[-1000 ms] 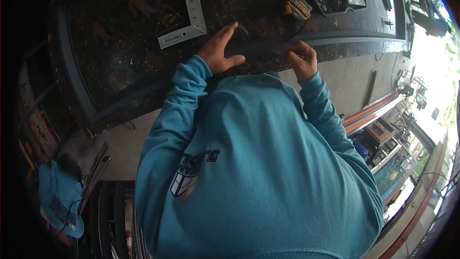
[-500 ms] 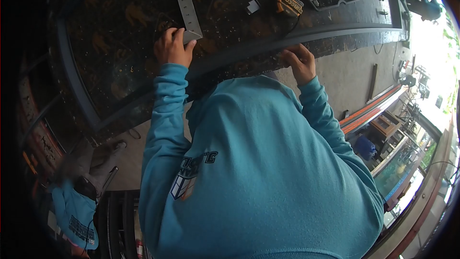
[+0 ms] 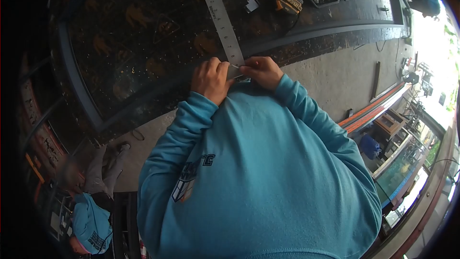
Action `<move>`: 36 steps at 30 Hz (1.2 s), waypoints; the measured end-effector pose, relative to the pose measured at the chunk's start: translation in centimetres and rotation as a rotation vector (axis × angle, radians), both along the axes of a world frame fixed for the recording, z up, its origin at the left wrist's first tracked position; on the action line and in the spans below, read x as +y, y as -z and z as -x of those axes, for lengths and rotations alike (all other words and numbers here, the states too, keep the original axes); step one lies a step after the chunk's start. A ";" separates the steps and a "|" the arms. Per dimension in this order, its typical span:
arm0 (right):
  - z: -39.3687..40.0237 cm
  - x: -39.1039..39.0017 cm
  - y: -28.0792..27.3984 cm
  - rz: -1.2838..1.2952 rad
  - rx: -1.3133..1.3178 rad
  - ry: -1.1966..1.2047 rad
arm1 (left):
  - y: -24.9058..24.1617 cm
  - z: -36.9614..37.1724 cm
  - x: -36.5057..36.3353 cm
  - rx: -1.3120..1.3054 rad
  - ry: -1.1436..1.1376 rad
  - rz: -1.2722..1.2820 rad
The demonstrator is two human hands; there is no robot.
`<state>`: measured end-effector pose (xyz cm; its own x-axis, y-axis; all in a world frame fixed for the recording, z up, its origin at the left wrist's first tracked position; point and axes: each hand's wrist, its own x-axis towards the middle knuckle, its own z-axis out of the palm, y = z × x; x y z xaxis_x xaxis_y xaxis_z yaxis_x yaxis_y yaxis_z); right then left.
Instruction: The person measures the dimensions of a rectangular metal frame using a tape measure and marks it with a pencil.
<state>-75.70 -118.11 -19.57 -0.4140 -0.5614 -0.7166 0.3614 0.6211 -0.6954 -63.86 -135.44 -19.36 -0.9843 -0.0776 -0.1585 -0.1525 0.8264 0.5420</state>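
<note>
I see my left hand (image 3: 210, 79) and right hand (image 3: 261, 71) both grasping the steel ruler's (image 3: 223, 23) near end. Its long axis points far and slightly left across the dark table (image 3: 134, 43).

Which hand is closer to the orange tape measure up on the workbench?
Right. The right hand grips the near end of the steel square, below and a little left of the tape measure. The left hand is on the same end, farther left.
</note>
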 end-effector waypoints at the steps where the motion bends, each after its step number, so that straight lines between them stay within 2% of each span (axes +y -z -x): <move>1: -0.3 0.1 0.6 0.011 0.018 -0.001 | 0.1 0.1 -0.1 -0.036 -0.001 -0.020; 5: -0.6 0.6 2.1 0.061 0.074 0.000 | 0.1 0.4 -0.3 0.035 0.047 0.048; 7: -0.7 0.7 2.5 0.058 0.083 0.037 | 0.6 0.7 -0.4 0.189 0.078 0.100; 13: -0.7 0.7 2.6 0.032 0.107 0.035 | 1.5 0.5 0.0 0.032 0.098 0.053; 18: -0.9 1.3 3.4 0.022 0.237 -0.008 | 2.0 0.5 0.0 0.074 0.141 0.086; 20: -0.9 1.7 3.3 0.107 0.210 0.249 | 2.1 0.4 -0.1 0.080 0.142 0.077; 21: -0.7 2.2 2.9 0.108 0.207 0.247 | 2.1 0.4 -0.1 0.078 0.145 0.086; 23: -0.2 2.0 -0.3 -0.042 0.426 0.202 | 2.2 0.3 -0.1 0.074 0.143 0.092; 24: -0.2 1.9 -0.6 -0.043 0.425 0.199 | 2.2 0.3 -0.1 0.066 0.151 0.097; 26: -0.2 1.9 -1.0 0.124 0.612 0.210 | 2.1 0.3 -0.1 0.060 0.159 0.099; 27: -0.3 1.6 -1.2 0.122 0.613 0.210 | 2.1 0.3 -0.1 0.050 0.161 0.104; 29: -0.7 0.7 -1.5 0.135 0.788 0.204 | 2.1 0.4 -0.1 0.040 0.163 0.108; 33: -0.9 0.1 -0.5 0.190 0.893 0.225 | 2.1 0.3 -0.2 0.031 0.173 0.100; 35: -0.6 0.3 0.4 0.173 0.981 0.072 | 2.1 0.4 -0.2 0.030 0.174 0.098; 36: -0.6 0.3 0.6 0.174 0.981 0.070 | 2.1 0.3 -0.3 0.023 0.181 0.101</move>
<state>-75.07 -117.83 -20.19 -0.8150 -0.5773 0.0501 -0.3895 0.4818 -0.7849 -64.21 -135.71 -21.51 -0.9869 0.0862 -0.1363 0.0146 0.8896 0.4564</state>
